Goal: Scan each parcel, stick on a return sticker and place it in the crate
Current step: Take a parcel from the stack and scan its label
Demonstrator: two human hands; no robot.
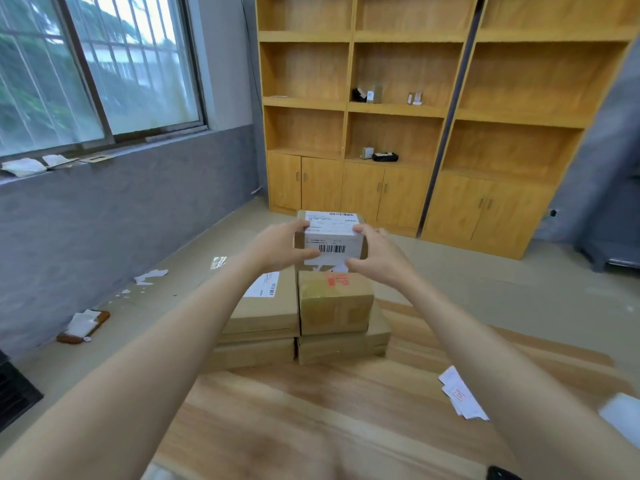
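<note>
**Small parcel held up over the stack**

I held a small cardboard parcel (330, 237) in both hands, out at arm's length above the stack of parcels (298, 317). Its white shipping label wrapped over the top and down the face toward me, with a barcode low on that face. My left hand (277, 245) gripped its left end, thumb on the front and fingers (299, 225) curled over the top edge. My right hand (377, 252) clasped the right end in the same way, so both sets of fingers were closed on the box.

Below it, the stack sat at the far edge of the tabletop (311, 410): a taped box with red print (334, 303) on the right, a flat box bearing a label (266, 306) on the left, and flatter boxes beneath them. The tabletop was pale wood grain. A few return stickers (460, 396) lay near my right forearm.

Beyond the tabletop, the floor (485, 278) was beige, with scraps of paper (150, 276) along the grey wall. A barred window (97, 64) stood to the left, and tall wooden shelving (415, 116) with cupboard doors filled the far wall, holding only a few small items.
</note>
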